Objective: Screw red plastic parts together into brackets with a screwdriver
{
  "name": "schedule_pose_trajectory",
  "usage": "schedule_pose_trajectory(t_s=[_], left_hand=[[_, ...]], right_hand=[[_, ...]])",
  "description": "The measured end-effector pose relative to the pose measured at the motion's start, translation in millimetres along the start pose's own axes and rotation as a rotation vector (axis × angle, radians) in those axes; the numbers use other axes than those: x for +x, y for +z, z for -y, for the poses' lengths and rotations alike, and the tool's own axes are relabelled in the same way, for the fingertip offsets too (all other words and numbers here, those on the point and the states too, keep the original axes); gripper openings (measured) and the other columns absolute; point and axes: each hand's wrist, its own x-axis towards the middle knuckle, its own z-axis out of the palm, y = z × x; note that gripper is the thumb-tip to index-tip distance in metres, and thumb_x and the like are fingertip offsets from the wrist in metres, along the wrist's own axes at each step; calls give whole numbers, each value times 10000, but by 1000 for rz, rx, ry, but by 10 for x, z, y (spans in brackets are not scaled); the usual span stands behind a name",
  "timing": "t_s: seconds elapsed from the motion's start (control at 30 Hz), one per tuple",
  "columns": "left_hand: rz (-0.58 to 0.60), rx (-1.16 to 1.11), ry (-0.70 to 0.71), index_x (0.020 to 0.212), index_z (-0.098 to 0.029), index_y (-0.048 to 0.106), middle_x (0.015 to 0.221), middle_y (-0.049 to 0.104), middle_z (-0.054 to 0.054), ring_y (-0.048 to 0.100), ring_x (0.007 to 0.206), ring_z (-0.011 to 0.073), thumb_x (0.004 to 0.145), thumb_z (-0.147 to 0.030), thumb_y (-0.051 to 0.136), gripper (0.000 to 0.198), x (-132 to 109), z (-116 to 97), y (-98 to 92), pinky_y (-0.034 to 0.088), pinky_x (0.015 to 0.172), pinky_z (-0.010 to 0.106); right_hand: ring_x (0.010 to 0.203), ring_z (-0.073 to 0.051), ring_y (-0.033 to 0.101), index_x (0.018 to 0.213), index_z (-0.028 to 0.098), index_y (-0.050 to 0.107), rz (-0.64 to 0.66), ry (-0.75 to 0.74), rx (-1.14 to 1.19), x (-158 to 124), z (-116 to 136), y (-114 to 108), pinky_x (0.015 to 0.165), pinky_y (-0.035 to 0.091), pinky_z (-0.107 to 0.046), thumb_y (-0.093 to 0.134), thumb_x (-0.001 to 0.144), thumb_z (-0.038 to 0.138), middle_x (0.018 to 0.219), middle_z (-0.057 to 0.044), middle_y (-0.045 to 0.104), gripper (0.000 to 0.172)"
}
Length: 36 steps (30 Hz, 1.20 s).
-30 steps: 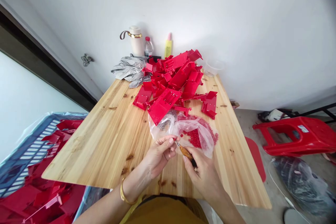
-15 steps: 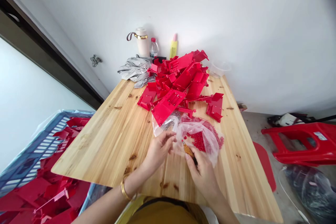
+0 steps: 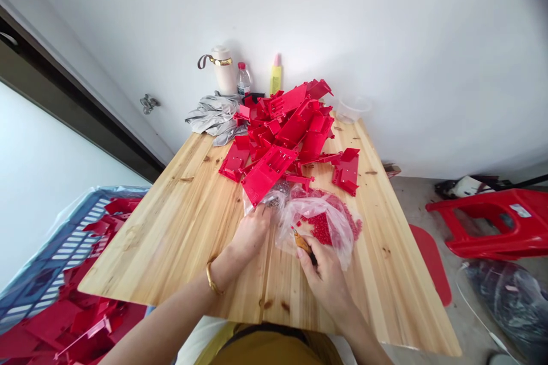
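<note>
My right hand (image 3: pixel 327 276) is wrapped round a short hand tool with a yellow-brown and black handle (image 3: pixel 303 244). A small red bit shows at the tool's thin tip, which points away from me beside a clear plastic bag (image 3: pixel 342 248) of small red plastic pieces (image 3: pixel 323 228). My left hand (image 3: pixel 252 231) has its fingers bent down at the mouth of another clear bag, which holds small metal parts (image 3: pixel 279 194). The fingertips are partly hidden, and I cannot see what is between them. A red plastic panel (image 3: pixel 268 174) lies over that bag's far side.
A heap of red plastic parts (image 3: pixel 299 120) covers the far part of the wooden table (image 3: pixel 180 239). Behind it stand a white flask (image 3: pixel 225 74), a bottle (image 3: pixel 244 80) and a yellow tube (image 3: pixel 275 78). A blue crate (image 3: pixel 92 205) stands left; a red stool (image 3: pixel 496 239) lies right.
My left hand has moved away from the tool tip, left and forward to the bag of metal parts. The right hand still grips the tool in about the same place.
</note>
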Motion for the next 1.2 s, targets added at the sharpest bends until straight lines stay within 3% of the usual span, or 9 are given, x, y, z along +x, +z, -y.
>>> schedule_pose_trajectory(t_s=[0.1,0.2,0.33,0.6,0.73,0.9,1.07,1.2], left_hand=[[20,42,-2,1203,-187,574,1072,634,81,641,951,209,964,-82,391,319,-45,28,-9,545,751,272],[33,77,-28,1284,-238,530,1101,616,68,639,980,207,970,-96,402,369,-81,30,-23,547,699,254],[46,86,-65,1161,-232,594,1085,610,74,651,947,214,984,-162,438,246,-76,11,-43,535,630,251],[-31,102,9,986,-185,631,975,645,74,664,798,208,975,-157,479,154,12,51,-4,468,548,259],[-153,-27,-52,937,-179,636,937,668,62,662,733,175,997,-221,479,173,2,44,9,436,535,241],[-379,-330,-77,966,-194,638,921,694,23,662,737,133,963,-190,542,96,-80,8,18,471,641,224],[-406,-467,-80,946,-190,638,904,708,25,662,738,140,955,-179,538,101,-85,39,79,502,690,249],[-387,-538,-55,960,-190,653,924,715,39,683,809,158,954,-159,524,133,-157,59,9,533,738,266]], right_hand=[[962,-240,709,1182,136,627,15,22,23,-4,2,-4,839,584,-340,444,997,280,1042,-139,737,297],[926,-228,708,1167,145,626,32,45,55,-7,10,1,796,584,-315,451,991,271,1027,-124,736,279],[925,-220,707,1150,156,627,49,53,91,-3,17,9,748,577,-288,457,988,262,1054,-117,736,258],[820,-214,692,1139,146,625,51,17,42,25,1,-6,701,547,-296,466,974,236,956,-95,730,246],[778,-201,685,1091,150,629,44,13,35,44,8,20,681,527,-281,467,978,243,899,-73,718,218],[792,-203,695,1050,162,631,42,6,-7,143,39,127,673,517,-277,463,975,236,896,-70,725,199],[760,-239,692,979,174,651,25,11,-58,260,11,268,691,520,-329,478,948,224,844,-83,726,183],[801,-256,705,1010,170,650,-5,10,-55,240,-51,280,721,534,-350,464,950,238,883,-108,737,207]])
